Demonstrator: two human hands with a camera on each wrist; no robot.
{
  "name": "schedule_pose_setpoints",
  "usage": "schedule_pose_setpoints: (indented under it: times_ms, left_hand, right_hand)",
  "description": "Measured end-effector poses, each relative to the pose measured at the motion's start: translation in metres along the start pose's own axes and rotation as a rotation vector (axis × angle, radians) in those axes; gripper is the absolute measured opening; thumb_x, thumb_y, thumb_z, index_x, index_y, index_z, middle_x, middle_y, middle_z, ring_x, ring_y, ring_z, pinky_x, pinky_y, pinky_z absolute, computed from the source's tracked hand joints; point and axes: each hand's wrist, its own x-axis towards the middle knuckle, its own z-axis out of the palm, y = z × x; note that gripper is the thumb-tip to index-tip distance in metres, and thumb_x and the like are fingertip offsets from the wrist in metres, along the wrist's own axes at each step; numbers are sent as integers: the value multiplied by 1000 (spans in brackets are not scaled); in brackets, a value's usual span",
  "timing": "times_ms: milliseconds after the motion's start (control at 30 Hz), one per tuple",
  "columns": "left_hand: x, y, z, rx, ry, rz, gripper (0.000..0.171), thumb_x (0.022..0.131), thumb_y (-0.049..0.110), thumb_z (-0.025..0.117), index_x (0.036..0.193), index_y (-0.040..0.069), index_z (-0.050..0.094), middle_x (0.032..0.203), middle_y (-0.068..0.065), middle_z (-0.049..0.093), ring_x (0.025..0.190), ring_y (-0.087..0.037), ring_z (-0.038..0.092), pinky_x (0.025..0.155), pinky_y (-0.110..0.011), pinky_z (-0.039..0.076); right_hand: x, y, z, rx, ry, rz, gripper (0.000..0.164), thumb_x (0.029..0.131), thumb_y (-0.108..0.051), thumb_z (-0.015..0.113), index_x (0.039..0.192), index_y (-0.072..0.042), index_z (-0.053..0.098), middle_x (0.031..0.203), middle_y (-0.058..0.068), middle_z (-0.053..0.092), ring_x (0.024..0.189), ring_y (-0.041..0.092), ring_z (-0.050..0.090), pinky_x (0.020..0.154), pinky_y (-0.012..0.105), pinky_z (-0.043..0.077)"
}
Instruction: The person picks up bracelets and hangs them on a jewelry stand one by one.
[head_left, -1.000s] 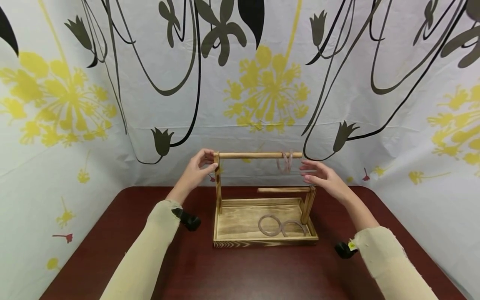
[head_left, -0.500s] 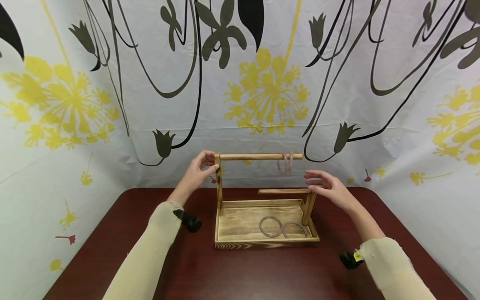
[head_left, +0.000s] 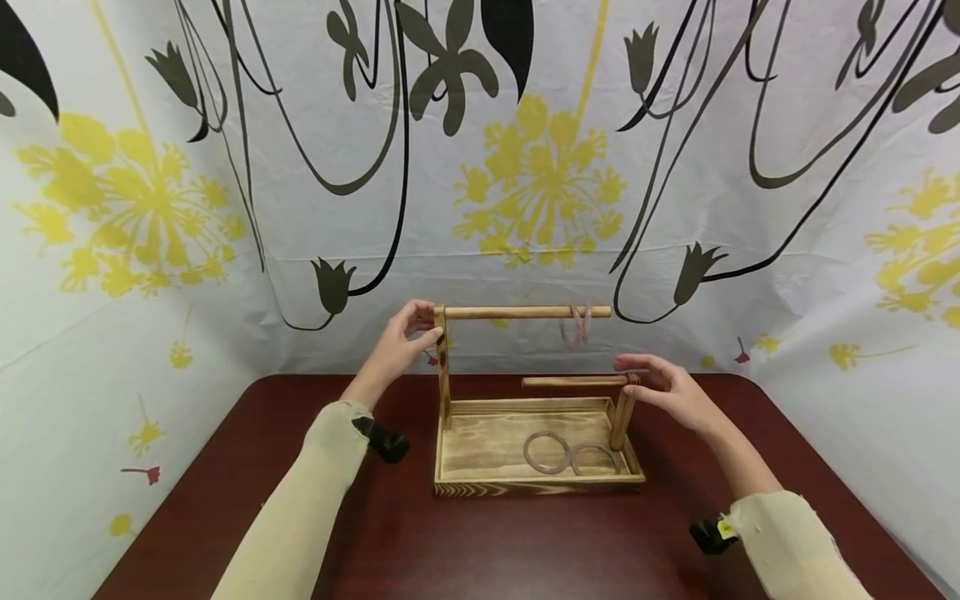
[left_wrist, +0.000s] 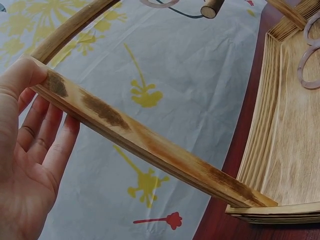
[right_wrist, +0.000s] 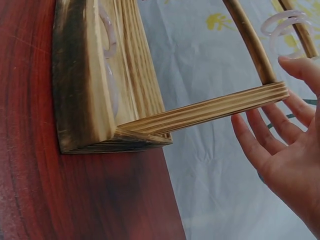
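Left grip (head_left: 400, 342) pinches the tall post (left_wrist: 150, 142) (its fingertips (left_wrist: 71, 124) partly hidden behind); right grip (head_left: 675, 393) is relaxed at the short post (right_wrist: 215, 109), contact unclear, overlapping rings (right_wrist: 273, 39) above it.

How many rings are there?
4 that I can see: two hanging rings overlap on the upper bar; two lying rings are in the tray. Overlap might hide another.
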Motion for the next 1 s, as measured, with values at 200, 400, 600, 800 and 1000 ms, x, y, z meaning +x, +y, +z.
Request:
schedule_pose_setpoints:
  times_ms: [200, 400, 600, 800, 1000]
  left_hand:
    - [-2, 1, -1, 9, 8, -1, 32, 98, 3, 60, 128, -4, 50, 123, -25, 56, 120, -40, 55, 110, -50, 44]
    - [-1, 1, -1, 10, 1, 6, 33, 98, 4, 60, 129, -3, 50, 125, -24, 56, 121, -39, 54, 111, -51, 43]
    - [0, 3, -1, 7, 0, 12, 33, 99, 5, 59, 129, -4, 49, 126, -25, 56, 121, -39, 55, 110, -54, 43]
    - [1, 1, -2, 2, 2, -6, 34, 99, 6, 60, 129, -2, 50, 126, -24, 57, 121, -38, 56, 110, -51, 44]
    - [2, 0, -2, -1, 6, -4, 33, 98, 4, 60, 128, -4, 50, 125, -25, 57, 119, -39, 56, 109, -52, 44]
  right_hand:
    - [-2, 3, 2, -20, -2, -13, 45, 97, -13, 65, 138, 2, 53, 132, -7, 61, 115, -15, 53, 87, 11, 50]
    - [-5, 5, 3, -55, 6, 8, 46, 97, -16, 65, 140, -3, 53, 140, 7, 56, 116, -18, 49, 86, 10, 50]
    - [-4, 10, 8, 27, 57, -64, 40, 93, 0, 66, 130, 9, 52, 120, -20, 62, 106, -13, 58, 83, 9, 51]
    - [-6, 14, 15, 100, 93, -106, 30, 90, 9, 64, 116, 15, 50, 106, -25, 63, 92, -7, 63, 75, 10, 53]
    - [-6, 16, 13, 83, 53, -93, 30, 93, 4, 64, 118, 12, 49, 103, -19, 63, 90, 0, 63, 75, 12, 52]
